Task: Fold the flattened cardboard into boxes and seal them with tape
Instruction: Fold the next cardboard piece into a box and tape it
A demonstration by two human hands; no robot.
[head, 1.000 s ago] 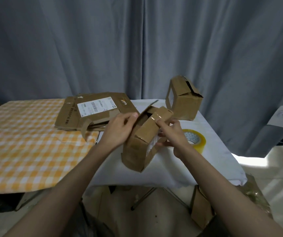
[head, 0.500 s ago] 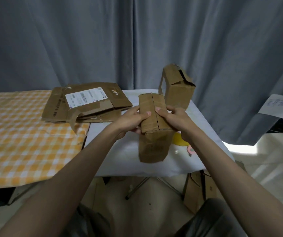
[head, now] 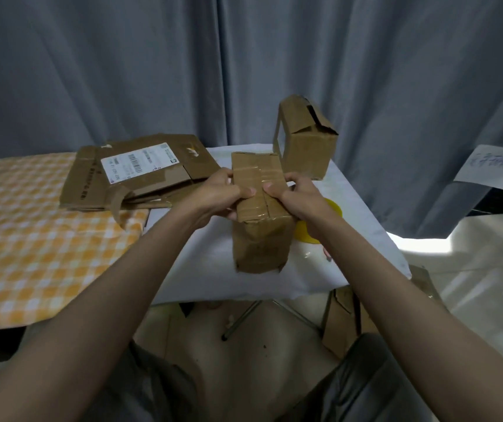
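- The left hand [head: 217, 194] and right hand [head: 297, 197] grip the box [head: 259, 208] from both sides, thumbs pressing its taped top.
- Tape roll [head: 334, 208] lies just behind.

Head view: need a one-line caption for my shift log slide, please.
Both hands, left hand and right hand, grip a taped cardboard box above the white table, thumbs pressing its top seam.
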